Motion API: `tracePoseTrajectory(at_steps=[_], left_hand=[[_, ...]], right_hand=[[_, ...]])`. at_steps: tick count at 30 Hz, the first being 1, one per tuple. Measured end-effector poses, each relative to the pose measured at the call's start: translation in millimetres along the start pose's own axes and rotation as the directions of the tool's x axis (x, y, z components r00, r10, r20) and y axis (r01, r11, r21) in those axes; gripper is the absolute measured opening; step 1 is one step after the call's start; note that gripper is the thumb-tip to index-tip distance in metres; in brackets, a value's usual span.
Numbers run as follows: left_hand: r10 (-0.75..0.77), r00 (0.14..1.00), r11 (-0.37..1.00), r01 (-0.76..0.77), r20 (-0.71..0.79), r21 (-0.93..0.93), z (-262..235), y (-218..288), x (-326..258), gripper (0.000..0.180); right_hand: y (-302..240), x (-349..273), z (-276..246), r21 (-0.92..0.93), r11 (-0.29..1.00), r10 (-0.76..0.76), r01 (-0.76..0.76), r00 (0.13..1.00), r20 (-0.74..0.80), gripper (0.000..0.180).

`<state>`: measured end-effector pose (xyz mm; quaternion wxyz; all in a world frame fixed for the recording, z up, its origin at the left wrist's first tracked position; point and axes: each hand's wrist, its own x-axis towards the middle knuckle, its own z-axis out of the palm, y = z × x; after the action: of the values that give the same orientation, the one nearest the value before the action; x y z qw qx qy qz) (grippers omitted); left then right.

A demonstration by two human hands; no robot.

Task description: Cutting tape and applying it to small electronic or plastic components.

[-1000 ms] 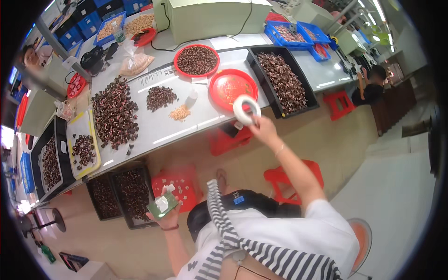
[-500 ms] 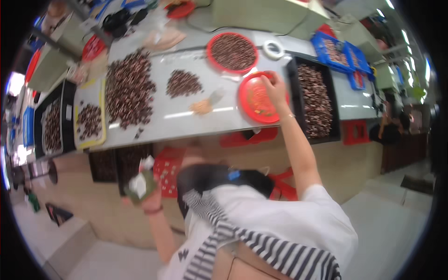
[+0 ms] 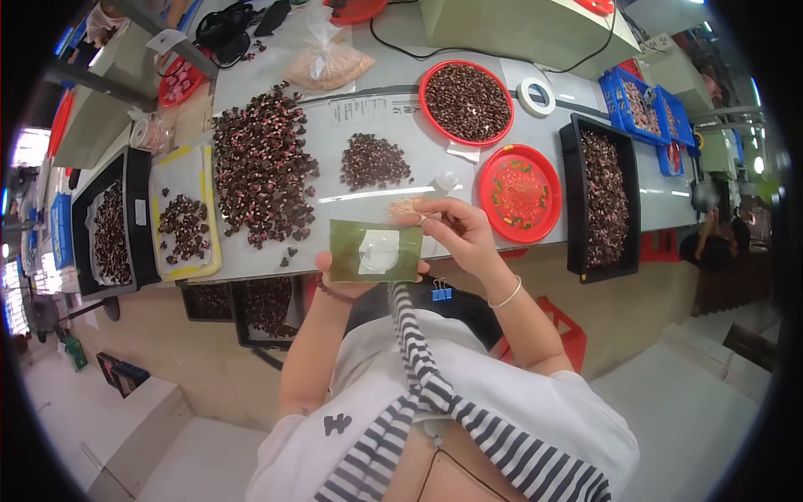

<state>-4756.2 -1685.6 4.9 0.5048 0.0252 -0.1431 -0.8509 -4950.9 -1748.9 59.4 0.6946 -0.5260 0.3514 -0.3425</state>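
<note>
My left hand point(image 3: 341, 286) grips a flat green rectangular packet point(image 3: 347, 249) with a white patch and a clear round area on its face. The packet is held up in front of the table's near edge. Just right of its upper corner, my right hand point(image 3: 470, 243) has thumb and forefinger pinched together; what is between them, if anything, is too small to make out. Behind that hand lies a small heap of tan pieces point(image 3: 404, 207), partly hidden by the fingers, with a small whitish cup point(image 3: 446, 179) beside it.
A red plate point(image 3: 545, 219) with small pieces lies right of my hands. Beyond it stands a red tray of dark beads point(image 3: 467, 99). Black crates flank the table, at right point(image 3: 633, 209) and left point(image 3: 142, 219). Dark chunks point(image 3: 261, 167) and a smaller dark pile point(image 3: 374, 161) cover the table's left part.
My right hand has left the red plate and moved left beside the packet. My left hand has brought the green packet up and right, from below the table edge to in front of me.
</note>
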Motion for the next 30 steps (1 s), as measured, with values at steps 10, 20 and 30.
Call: tracePoseTrajectory(at_steps=[10,20,30], left_hand=[[-0.111,0.991,0.987,0.101,-0.077,-0.123,-14,-44,5,0.134],[0.178,0.784,0.967,-0.252,-0.594,-0.043,-67,-29,-62,0.090],[0.242,0.702,0.962,-0.264,-0.670,0.071,-111,-24,-124,0.081]], right_hand=[[35,-24,-44,-0.307,0.949,0.034,-0.075,0.990,-0.136,0.009],[132,70,-295,-0.283,0.943,-0.094,-0.173,0.680,-0.727,0.015],[153,176,-366,-0.511,0.705,0.144,-0.492,0.805,-0.575,0.046]])
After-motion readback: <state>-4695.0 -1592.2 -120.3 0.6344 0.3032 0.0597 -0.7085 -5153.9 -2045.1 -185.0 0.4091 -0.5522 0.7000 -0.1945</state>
